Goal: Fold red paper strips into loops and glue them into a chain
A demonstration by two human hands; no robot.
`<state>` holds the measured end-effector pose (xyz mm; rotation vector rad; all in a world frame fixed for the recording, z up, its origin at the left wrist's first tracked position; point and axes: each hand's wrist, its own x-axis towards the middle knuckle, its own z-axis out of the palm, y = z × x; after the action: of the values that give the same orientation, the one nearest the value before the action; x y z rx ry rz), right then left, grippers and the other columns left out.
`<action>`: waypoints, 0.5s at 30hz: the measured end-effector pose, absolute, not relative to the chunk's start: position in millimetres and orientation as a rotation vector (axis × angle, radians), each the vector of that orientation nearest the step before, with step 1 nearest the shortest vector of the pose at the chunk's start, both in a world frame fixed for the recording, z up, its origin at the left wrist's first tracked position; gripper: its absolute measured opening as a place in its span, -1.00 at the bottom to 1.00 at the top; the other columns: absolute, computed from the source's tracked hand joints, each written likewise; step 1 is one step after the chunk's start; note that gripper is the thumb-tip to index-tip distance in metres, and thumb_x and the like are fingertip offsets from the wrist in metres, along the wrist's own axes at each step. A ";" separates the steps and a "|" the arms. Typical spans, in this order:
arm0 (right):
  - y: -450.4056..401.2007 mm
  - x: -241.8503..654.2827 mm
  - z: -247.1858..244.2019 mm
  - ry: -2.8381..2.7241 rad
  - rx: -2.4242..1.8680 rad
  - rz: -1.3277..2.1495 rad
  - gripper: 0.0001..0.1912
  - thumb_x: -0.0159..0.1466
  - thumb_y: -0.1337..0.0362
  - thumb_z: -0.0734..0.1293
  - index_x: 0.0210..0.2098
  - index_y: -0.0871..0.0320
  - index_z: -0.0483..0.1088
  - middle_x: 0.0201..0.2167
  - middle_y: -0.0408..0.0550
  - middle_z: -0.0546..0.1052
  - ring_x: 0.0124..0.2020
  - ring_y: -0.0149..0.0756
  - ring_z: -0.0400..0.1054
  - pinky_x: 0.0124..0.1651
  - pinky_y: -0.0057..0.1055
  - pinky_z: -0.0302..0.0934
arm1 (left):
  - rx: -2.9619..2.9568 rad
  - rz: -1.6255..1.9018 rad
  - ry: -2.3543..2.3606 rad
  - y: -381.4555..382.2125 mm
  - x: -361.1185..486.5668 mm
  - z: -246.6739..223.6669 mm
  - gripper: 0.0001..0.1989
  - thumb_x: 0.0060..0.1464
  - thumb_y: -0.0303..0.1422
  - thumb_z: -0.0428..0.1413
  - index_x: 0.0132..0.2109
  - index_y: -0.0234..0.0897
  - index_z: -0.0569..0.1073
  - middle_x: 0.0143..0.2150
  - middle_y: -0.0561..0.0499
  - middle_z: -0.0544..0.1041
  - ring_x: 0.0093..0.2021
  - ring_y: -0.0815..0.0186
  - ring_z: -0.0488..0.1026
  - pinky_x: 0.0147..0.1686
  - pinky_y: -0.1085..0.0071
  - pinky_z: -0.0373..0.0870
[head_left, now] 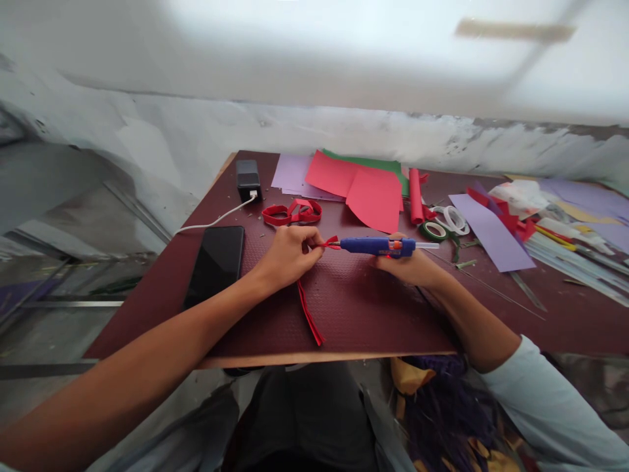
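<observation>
My left hand (289, 254) pinches a red paper strip (309, 314), whose long tail hangs down across the dark red table (354, 314). My right hand (410, 265) grips a blue glue gun (378, 246) held level, its nozzle pointing left and touching the folded end of the strip at my left fingertips. A clear glue stick pokes out of the gun's back end to the right.
A black phone (215, 263) lies at the left, with a charger block (247, 178) and white cable behind it. Red paper loops (292, 212), red, green and purple sheets (366, 187), tape rolls (445, 223), and several sticks and scraps crowd the back and right.
</observation>
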<state>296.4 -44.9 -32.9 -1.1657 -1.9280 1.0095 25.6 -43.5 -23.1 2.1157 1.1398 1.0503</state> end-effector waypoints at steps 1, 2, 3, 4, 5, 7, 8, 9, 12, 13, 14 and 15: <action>-45.0 296.3 -32.9 -1.926 -1.168 1.013 -0.73 0.05 0.25 0.37 -0.59 0.02 0.15 -0.65 -0.22 0.16 -0.59 -0.39 -0.03 -0.55 -0.40 -0.12 | 2.114 1.051 1.137 -43.6 25.5 -23.1 -0.86 0.07 -0.57 0.19 -0.41 -0.33 0.58 -0.53 0.12 0.50 -0.53 0.46 0.31 -0.44 0.49 0.20; -45.2 296.1 -32.7 -1.925 -1.170 1.015 -0.73 0.05 0.25 0.38 -0.59 0.02 0.15 -0.65 -0.22 0.16 -0.59 -0.39 -0.03 -0.54 -0.40 -0.12 | 2.112 1.052 1.136 -43.6 25.5 -23.3 -0.87 0.07 -0.57 0.19 -0.41 -0.33 0.58 -0.54 0.12 0.50 -0.53 0.46 0.31 -0.44 0.49 0.20; -45.3 296.0 -32.6 -1.923 -1.174 1.015 -0.72 0.05 0.25 0.38 -0.59 0.02 0.15 -0.65 -0.23 0.16 -0.59 -0.39 -0.03 -0.54 -0.40 -0.12 | 2.111 1.054 1.134 -43.7 25.4 -23.5 -0.87 0.07 -0.56 0.19 -0.40 -0.33 0.58 -0.53 0.12 0.50 -0.52 0.46 0.32 -0.44 0.49 0.20; -45.4 295.8 -32.4 -1.918 -1.180 1.012 -0.72 0.05 0.25 0.38 -0.59 0.02 0.15 -0.65 -0.23 0.16 -0.59 -0.40 -0.03 -0.54 -0.41 -0.13 | 2.110 1.055 1.133 -43.7 25.4 -23.7 -0.87 0.08 -0.56 0.19 -0.40 -0.32 0.58 -0.53 0.12 0.50 -0.52 0.45 0.32 -0.44 0.49 0.20; -45.4 295.7 -32.2 -1.914 -1.188 1.009 -0.72 0.05 0.24 0.38 -0.59 0.02 0.15 -0.66 -0.23 0.17 -0.59 -0.40 -0.03 -0.54 -0.41 -0.13 | 2.109 1.056 1.131 -43.7 25.4 -23.9 -0.87 0.08 -0.55 0.19 -0.40 -0.32 0.58 -0.53 0.12 0.50 -0.52 0.45 0.32 -0.44 0.49 0.20; -45.3 295.6 -31.8 -1.905 -1.204 0.999 -0.72 0.05 0.23 0.39 -0.59 0.02 0.15 -0.66 -0.24 0.16 -0.59 -0.42 -0.05 -0.54 -0.41 -0.13 | 2.107 1.057 1.128 -43.6 25.4 -24.0 -0.87 0.09 -0.55 0.20 -0.40 -0.32 0.57 -0.52 0.12 0.50 -0.52 0.45 0.32 -0.44 0.48 0.20; -45.1 295.7 -31.7 -1.902 -1.210 0.995 -0.72 0.05 0.22 0.39 -0.59 0.02 0.15 -0.66 -0.25 0.16 -0.59 -0.42 -0.05 -0.54 -0.41 -0.13 | 2.107 1.057 1.127 -43.6 25.4 -24.1 -0.87 0.09 -0.55 0.20 -0.40 -0.32 0.57 -0.53 0.12 0.50 -0.52 0.45 0.31 -0.44 0.48 0.20; -44.8 295.9 -31.7 -1.902 -1.214 0.992 -0.71 0.04 0.22 0.39 -0.60 0.02 0.15 -0.66 -0.25 0.16 -0.60 -0.43 -0.05 -0.54 -0.41 -0.13 | 2.106 1.057 1.125 -43.5 25.5 -24.0 -0.87 0.09 -0.55 0.20 -0.41 -0.31 0.56 -0.53 0.12 0.50 -0.52 0.45 0.31 -0.44 0.48 0.20; -43.8 297.1 -32.7 -1.896 -1.228 0.978 -0.69 0.05 0.22 0.39 -0.60 0.02 0.13 -0.67 -0.25 0.15 -0.59 -0.42 -0.04 -0.54 -0.40 -0.12 | 2.107 1.061 1.126 -43.0 25.5 -24.1 -0.86 0.08 -0.55 0.20 -0.42 -0.31 0.55 -0.53 0.12 0.49 -0.52 0.45 0.31 -0.44 0.48 0.20; -43.4 297.7 -33.3 -1.893 -1.233 0.973 -0.69 0.05 0.22 0.39 -0.60 0.02 0.13 -0.67 -0.25 0.15 -0.59 -0.42 -0.04 -0.54 -0.40 -0.12 | 2.106 1.064 1.127 -42.8 25.4 -24.2 -0.86 0.08 -0.55 0.20 -0.42 -0.31 0.55 -0.53 0.12 0.49 -0.52 0.45 0.31 -0.44 0.48 0.20; -43.0 298.3 -33.9 -1.891 -1.237 0.969 -0.69 0.05 0.23 0.39 -0.60 0.02 0.13 -0.66 -0.25 0.15 -0.59 -0.42 -0.03 -0.54 -0.40 -0.11 | 2.106 1.066 1.128 -42.7 25.3 -24.3 -0.86 0.08 -0.55 0.20 -0.42 -0.31 0.55 -0.53 0.12 0.49 -0.52 0.46 0.31 -0.43 0.48 0.20; -42.6 298.9 -34.6 -1.890 -1.241 0.966 -0.69 0.05 0.23 0.39 -0.60 0.02 0.13 -0.66 -0.25 0.15 -0.59 -0.42 -0.03 -0.54 -0.40 -0.11 | 2.106 1.067 1.127 -42.5 25.2 -24.3 -0.86 0.08 -0.55 0.20 -0.42 -0.31 0.55 -0.53 0.12 0.50 -0.52 0.46 0.31 -0.43 0.48 0.20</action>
<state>298.9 -42.6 -34.6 -1.2406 -1.8900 0.9659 25.2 -42.5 -24.3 2.1061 1.1271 1.0672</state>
